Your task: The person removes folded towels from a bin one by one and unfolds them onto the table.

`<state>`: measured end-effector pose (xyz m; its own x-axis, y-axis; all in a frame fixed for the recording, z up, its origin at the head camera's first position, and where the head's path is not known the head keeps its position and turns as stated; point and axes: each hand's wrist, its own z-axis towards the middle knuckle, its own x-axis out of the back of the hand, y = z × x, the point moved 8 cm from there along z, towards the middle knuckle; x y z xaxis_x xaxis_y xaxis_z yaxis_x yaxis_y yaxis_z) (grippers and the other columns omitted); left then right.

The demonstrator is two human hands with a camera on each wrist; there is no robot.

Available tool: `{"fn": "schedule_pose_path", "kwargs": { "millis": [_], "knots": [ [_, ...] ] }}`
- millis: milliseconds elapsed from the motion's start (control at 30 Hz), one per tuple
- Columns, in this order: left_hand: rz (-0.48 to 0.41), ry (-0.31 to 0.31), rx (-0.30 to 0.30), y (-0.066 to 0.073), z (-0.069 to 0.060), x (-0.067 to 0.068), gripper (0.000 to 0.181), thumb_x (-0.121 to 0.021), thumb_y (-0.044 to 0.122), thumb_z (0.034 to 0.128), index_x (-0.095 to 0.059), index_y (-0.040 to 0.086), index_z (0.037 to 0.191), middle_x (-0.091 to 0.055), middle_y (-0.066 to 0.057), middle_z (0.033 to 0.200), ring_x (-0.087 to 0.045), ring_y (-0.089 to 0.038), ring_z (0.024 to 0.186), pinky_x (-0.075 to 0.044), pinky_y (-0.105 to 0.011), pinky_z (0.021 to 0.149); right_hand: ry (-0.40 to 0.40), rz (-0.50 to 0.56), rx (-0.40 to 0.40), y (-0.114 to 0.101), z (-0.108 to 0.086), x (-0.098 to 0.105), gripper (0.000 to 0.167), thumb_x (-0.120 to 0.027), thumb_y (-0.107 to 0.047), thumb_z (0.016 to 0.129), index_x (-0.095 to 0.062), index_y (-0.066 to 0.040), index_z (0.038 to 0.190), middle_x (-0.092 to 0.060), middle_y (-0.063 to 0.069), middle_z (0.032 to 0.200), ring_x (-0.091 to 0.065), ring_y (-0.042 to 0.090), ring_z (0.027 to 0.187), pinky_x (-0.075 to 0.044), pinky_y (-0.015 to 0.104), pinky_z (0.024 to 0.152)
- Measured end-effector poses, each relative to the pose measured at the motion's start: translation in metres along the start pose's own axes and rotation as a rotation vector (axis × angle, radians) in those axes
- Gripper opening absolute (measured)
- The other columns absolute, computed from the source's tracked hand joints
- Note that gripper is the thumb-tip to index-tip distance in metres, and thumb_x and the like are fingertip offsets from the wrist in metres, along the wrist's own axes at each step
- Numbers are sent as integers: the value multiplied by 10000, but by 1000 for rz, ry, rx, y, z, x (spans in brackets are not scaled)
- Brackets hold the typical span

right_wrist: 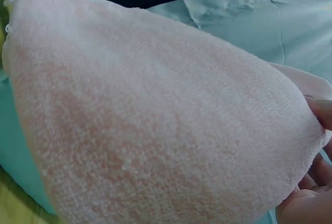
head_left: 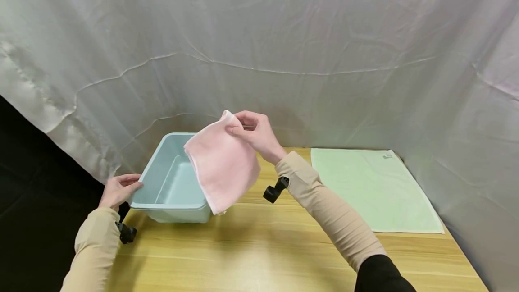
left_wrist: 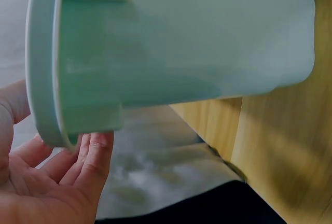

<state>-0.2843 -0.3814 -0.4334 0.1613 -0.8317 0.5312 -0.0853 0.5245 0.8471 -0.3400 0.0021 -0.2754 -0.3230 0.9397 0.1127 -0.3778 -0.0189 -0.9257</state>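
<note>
In the head view, my left hand (head_left: pixel 119 189) gripped the left rim of the tub (head_left: pixel 174 214), which stood on the table (head_left: pixel 243 260) left of the frame's middle. My right hand (head_left: pixel 259 135) pinched the pink cloth (head_left: pixel 227 161) near its top corner, so that it hung near the centre of the frame, in front of the tub's right side and hiding part of it. The left wrist view gave what the head view hid: at lower left my fingers (left_wrist: pixel 96 162) lay under the tub's lip on the outside, with the thumb across the rim from them, while the tub's outer wall filled the upper part. The right wrist view was nearly all pink cloth, and only there could I see its fuzzy pile up close; my fingertips held its edge at the right border, and some loose threads (right_wrist: pixel 7 28) showed at upper left. Only the head view took in the green cloth (head_left: pixel 369 188), which lay flat on the right side of the frame with a small label (head_left: pixel 387 156) at its upper right corner, and the broad grey curtain (head_left: pixel 284 26) across the top.
</note>
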Motion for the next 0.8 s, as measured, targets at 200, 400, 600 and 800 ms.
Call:
{"fn": "schedule_pose_path", "kwargs": {
  "millis": [200,400,600,800],
  "knots": [
    [29,39,8,-6,5,9,440,-681,36,890,-559,-232,1217,-621,278,728,-536,137,680,-489,-106,614,64,61,-74,26,-6,13,275,-752,-72,878,-701,24,1131,-771,51,999,-703,86,851,-584,257,782],
    [61,84,-1,-9,6,17,424,-685,42,886,-579,-223,1200,-641,267,732,-516,162,673,-468,-83,610,112,99,-201,80,-20,24,303,-745,-88,892,-686,26,1167,-763,36,999,-697,81,845,-591,255,774],
    [76,123,9,-14,4,24,422,-688,39,881,-585,-223,1195,-672,227,731,-508,175,656,-457,-75,597,172,88,-325,134,-39,29,309,-744,-96,895,-683,25,1173,-752,85,1005,-673,71,808,-582,224,728],
    [163,173,18,-13,2,28,408,-684,76,879,-621,-178,1192,-766,-25,786,-462,198,638,-425,-72,595,183,131,-365,154,-49,21,310,-749,-96,890,-677,24,1167,-731,7,935,-664,75,794,-584,213,719]
  ]
}}
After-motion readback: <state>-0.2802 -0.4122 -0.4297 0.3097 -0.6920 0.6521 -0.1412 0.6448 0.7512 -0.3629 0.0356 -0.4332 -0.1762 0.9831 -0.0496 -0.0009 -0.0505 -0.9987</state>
